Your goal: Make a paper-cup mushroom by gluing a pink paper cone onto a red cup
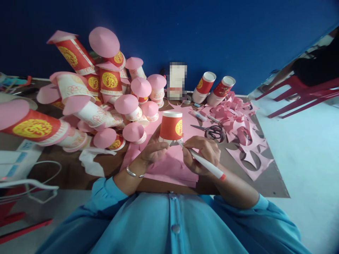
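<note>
In the left hand (154, 151), gripped base-up above pink paper sheets (169, 167), a red-and-white paper cup (168, 127). Clamped in the right hand (202, 152), a white pen-shaped tool (208, 164), tip near the cup's lower rim; contact impossible to confirm. Seemingly fine work at the rim, calling for a steady cup and small, controlled strokes. Farther right, scissors (214, 133) and pink offcuts (239, 130); left, cone-topped cups (109, 80).

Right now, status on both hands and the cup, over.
Left hand on red cup. Right hand gripping white tool, tip near cup's lower edge. Scissors just beyond right hand, pink paper underneath.
</note>
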The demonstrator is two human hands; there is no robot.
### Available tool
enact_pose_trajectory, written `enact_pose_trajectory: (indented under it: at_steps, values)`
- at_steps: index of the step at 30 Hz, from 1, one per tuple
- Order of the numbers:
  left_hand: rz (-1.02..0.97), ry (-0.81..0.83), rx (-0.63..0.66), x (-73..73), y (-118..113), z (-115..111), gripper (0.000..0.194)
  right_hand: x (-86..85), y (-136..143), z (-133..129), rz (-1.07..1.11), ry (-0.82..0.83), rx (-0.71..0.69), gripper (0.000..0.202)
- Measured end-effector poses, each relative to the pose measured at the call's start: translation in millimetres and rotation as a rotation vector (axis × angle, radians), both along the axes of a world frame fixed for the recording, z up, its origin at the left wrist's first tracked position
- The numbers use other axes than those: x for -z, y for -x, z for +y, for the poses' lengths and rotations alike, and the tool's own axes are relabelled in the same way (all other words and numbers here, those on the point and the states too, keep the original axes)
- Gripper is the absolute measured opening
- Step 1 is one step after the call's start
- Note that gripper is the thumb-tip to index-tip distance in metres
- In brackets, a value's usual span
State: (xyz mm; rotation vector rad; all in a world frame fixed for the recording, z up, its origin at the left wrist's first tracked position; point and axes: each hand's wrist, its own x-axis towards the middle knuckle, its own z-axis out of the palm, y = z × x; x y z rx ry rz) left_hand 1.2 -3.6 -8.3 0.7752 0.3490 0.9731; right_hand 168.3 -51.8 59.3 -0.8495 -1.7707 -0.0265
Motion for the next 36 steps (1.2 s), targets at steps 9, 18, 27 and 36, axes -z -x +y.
enact_pose_trajectory:
  at_steps: [9,18,27,36]
  values:
    - [0.052,-0.027,-0.042,-8.4,-0.1,-1.3,0.064,1.9,1.5,-1.1,-0.017,0.011,0.030,0.016]
    - [0.045,0.013,-0.029,-14.4,1.6,-3.5,0.066,0.3,1.4,-1.4,-0.080,0.005,0.067,0.012]
    - [0.025,0.040,-0.019,-14.6,-0.2,-1.6,0.081,-3.1,-0.5,-5.6,-0.095,0.019,0.029,0.016]
    - [0.073,0.002,-0.018,-11.3,2.2,-2.1,0.072,-2.3,-5.3,-2.9,-0.055,0.001,0.022,0.015]
